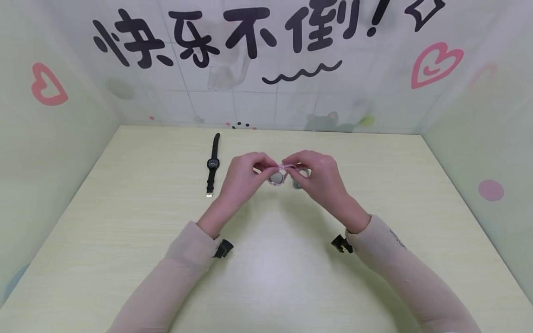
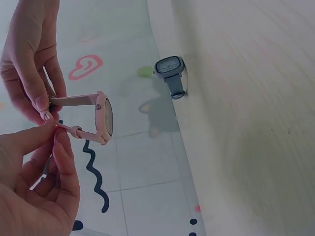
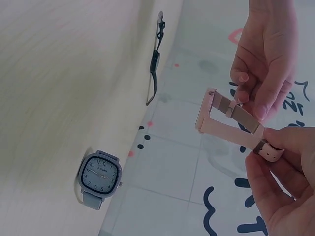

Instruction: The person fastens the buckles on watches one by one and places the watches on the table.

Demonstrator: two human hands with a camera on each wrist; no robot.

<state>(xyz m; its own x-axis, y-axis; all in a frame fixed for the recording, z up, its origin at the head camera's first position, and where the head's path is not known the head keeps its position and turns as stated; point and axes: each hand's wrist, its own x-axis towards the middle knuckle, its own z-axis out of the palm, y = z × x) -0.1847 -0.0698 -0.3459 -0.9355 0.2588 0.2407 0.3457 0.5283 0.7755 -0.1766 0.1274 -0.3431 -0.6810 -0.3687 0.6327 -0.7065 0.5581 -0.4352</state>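
Note:
A pink wristwatch (image 1: 276, 178) hangs from both hands above the table, its straps brought together into a loop. My left hand (image 1: 248, 175) pinches one strap near its end; in the left wrist view a keeper (image 2: 76, 132) sits on that strap beside the fingertips. Opposite, my right hand (image 1: 319, 178) grips the joined ends, where a metal buckle (image 3: 261, 146) and a holed strap tip (image 3: 271, 153) show between thumb and fingers. Both hands' fingertips nearly meet. Behind the right fingers, a blue-grey wristwatch (image 3: 100, 174) stands on the table, partly hidden in the head view.
To the left of the hands, a black wristwatch (image 1: 213, 163) lies stretched out on the pale wooden table (image 1: 266, 277). A printed wall covering (image 1: 250, 101) with large characters rises at the table's back edge, and side panels flank the table.

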